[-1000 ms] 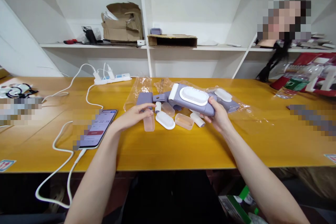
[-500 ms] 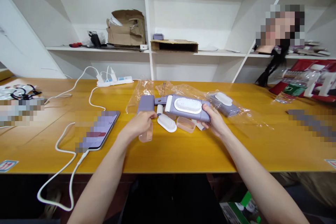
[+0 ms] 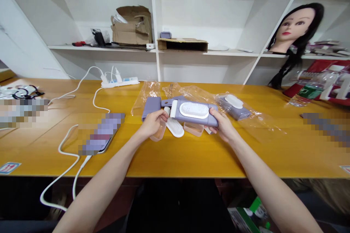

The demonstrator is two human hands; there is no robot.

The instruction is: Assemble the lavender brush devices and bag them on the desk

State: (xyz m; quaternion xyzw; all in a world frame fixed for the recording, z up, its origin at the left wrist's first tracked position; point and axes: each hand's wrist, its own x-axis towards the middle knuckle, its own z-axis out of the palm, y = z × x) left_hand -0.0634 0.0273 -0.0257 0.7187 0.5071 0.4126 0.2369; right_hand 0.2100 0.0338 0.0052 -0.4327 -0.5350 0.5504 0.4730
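My right hand (image 3: 222, 125) grips one end of a purple box-shaped holder (image 3: 188, 118) with a white oval brush pad (image 3: 194, 110) on its face. A white strip (image 3: 174, 108) runs across the holder's left end. My left hand (image 3: 153, 123) is closed just left of that end, thumb and fingertips together; whatever they pinch is hidden. Under and around the hands lie a purple block-shaped piece (image 3: 152, 106), a white oval piece (image 3: 175, 128), a small white cylinder (image 3: 167, 110) and two peach translucent trays, one (image 3: 158, 134) below my left hand, the other (image 3: 193, 129) below the holder.
Clear plastic bags (image 3: 197, 93) lie behind, with a bagged purple holder (image 3: 235, 107) at right. A phone (image 3: 105, 133) with a white cable is at left, near a power strip (image 3: 120, 82). Farther right stand a bottle (image 3: 306, 91) and a mannequin head (image 3: 294, 29).
My left hand has moved slightly right, from the purple block-shaped piece towards the holder's left end. The holder stays in my right hand, nearly in place.
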